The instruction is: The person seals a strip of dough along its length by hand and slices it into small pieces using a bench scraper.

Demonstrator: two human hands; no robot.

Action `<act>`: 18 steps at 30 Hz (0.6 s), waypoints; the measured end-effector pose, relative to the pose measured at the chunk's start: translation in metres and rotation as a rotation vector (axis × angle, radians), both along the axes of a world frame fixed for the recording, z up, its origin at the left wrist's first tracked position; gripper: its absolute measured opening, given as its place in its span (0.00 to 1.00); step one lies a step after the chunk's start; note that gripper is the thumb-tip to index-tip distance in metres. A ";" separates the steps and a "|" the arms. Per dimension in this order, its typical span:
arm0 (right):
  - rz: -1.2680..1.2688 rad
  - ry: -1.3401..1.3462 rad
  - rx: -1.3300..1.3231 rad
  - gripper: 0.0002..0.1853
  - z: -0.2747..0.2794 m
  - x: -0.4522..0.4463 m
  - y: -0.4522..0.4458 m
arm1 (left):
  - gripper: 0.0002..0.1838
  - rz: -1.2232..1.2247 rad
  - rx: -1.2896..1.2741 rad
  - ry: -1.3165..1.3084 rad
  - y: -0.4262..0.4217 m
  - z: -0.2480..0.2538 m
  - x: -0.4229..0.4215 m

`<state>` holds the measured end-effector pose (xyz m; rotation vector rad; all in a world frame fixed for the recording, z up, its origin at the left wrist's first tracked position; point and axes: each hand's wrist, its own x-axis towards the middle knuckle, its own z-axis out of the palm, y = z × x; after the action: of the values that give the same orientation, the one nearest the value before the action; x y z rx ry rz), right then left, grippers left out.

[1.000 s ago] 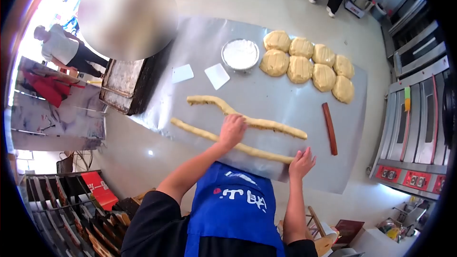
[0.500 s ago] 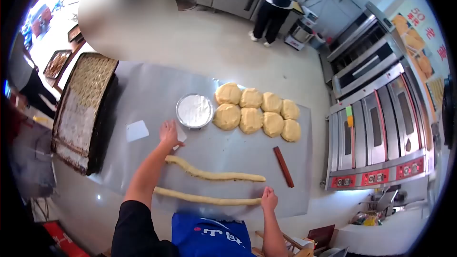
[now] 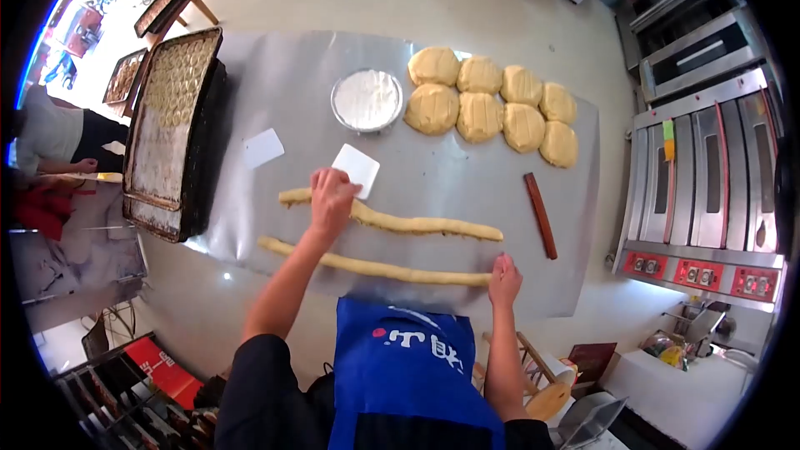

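In the head view, my left hand (image 3: 332,200) is closed on a white dough scraper (image 3: 358,168), above the far dough rope (image 3: 425,224). My right hand (image 3: 504,280) has its fingers pinched at the right end of the near dough rope (image 3: 400,271). Both ropes lie roughly parallel across the metal table (image 3: 283,83), and my left forearm hides part of them. A second white scraper (image 3: 264,148) lies flat to the left. Beyond my left hand stands a round bowl of white flour (image 3: 367,101).
Several dough mounds (image 3: 481,119) sit in two rows at the back right. A brown wooden stick (image 3: 540,216) lies to the right. Large baking trays (image 3: 154,175) line the left edge. Ovens (image 3: 700,183) stand at right; a co-worker (image 3: 62,129) is at left.
My left hand has picked up the scraper and brought it closer, over the far rope. My right hand stays at the near rope's end. The view has tilted downward.
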<state>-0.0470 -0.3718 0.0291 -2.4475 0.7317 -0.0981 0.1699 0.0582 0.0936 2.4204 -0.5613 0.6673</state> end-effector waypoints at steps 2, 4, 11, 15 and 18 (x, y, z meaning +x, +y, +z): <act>0.156 0.163 0.114 0.24 0.021 0.012 0.000 | 0.16 0.007 0.036 -0.084 -0.032 0.010 -0.048; 0.205 0.077 -0.010 0.26 0.010 0.010 -0.005 | 0.17 0.029 0.045 -0.140 -0.072 0.019 -0.088; 0.523 -0.491 -0.057 0.37 0.076 0.009 0.000 | 0.19 0.078 -0.041 -0.029 -0.220 0.038 -0.198; 0.736 -0.594 -0.151 0.29 0.092 0.005 -0.038 | 0.20 -0.160 -0.087 0.066 -0.272 0.034 -0.223; 0.699 -0.609 0.009 0.19 0.051 -0.003 -0.087 | 0.28 0.037 -0.177 0.218 -0.296 0.033 -0.216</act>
<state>-0.0500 -0.4586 0.0797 -2.3263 -0.3835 -0.5266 -0.0461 -0.2375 0.1267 2.3030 -0.3538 0.4403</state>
